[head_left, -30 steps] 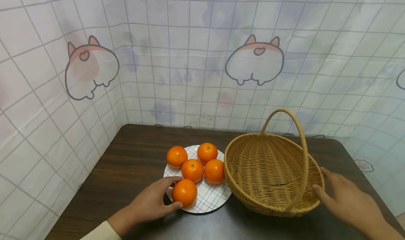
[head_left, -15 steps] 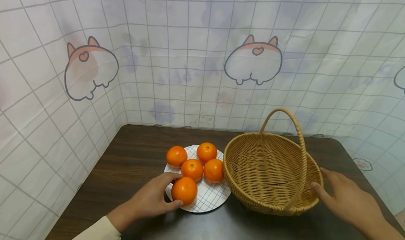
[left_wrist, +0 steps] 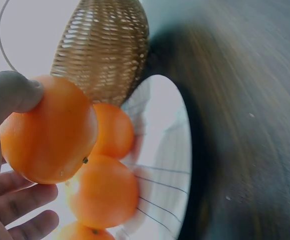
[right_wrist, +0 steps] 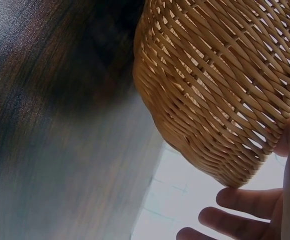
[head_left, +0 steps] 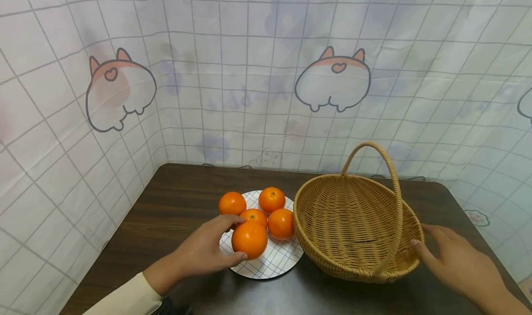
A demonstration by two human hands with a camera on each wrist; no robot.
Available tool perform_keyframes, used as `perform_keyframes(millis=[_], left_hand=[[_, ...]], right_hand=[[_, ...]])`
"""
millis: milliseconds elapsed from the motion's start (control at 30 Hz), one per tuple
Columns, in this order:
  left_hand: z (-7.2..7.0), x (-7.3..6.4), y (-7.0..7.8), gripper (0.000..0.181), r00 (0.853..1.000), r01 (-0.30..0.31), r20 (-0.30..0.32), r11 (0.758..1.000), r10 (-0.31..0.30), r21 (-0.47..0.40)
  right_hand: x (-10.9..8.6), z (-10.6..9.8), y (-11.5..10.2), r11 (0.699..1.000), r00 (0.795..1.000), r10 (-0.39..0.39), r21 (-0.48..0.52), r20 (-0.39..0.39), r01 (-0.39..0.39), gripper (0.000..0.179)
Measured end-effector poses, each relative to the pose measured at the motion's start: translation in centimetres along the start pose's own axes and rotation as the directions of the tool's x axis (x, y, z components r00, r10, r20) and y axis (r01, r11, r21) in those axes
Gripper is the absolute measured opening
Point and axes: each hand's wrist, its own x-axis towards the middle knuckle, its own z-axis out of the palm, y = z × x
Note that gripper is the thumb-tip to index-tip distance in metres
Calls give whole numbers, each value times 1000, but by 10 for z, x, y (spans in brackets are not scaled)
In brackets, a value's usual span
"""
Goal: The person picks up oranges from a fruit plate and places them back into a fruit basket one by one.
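My left hand (head_left: 201, 251) pinches an orange (head_left: 250, 240) between thumb and fingers, above the near part of a round plate (head_left: 279, 261) with a checked pattern. In the left wrist view, the thumb presses the top of this orange (left_wrist: 50, 130) and the other fingertips lie below it. Several more oranges (head_left: 281, 224) sit on the plate behind it. To the right stands a wicker basket (head_left: 349, 222) with a tall arched handle (head_left: 397, 204) and no fruit inside. My right hand (head_left: 459, 262) holds its right rim, thumb on the inner side and fingers outside.
Everything stands on a dark wood-grain table (head_left: 178, 199). A white grid-patterned curtain (head_left: 232, 75) with cartoon animals hangs along the back and sides. The basket's left side overlaps the plate's right edge in the head view.
My left hand has lifted the orange from the plate's near left, moving it up and slightly right, partly covering the orange behind. My right hand keeps its place at the basket rim.
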Motion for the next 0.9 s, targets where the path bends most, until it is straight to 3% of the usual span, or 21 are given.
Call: perform_keyframes(millis=[200,467,900], left_hand=[[-6,10,12,69,1000,16,-17,1000,-16,-12],[-7,25,23,67,1000,11,-19,996,-13,-92],[-6,37,40,69,999,40,-25,992,-43,-123]], right_hand=[[2,0,1,1000,1000,3,3,8,-3,76],[2,0,2,1000,1000,7,17,18,-7,77],[1,1,3,1000,1000,7,20,19,-8,73]])
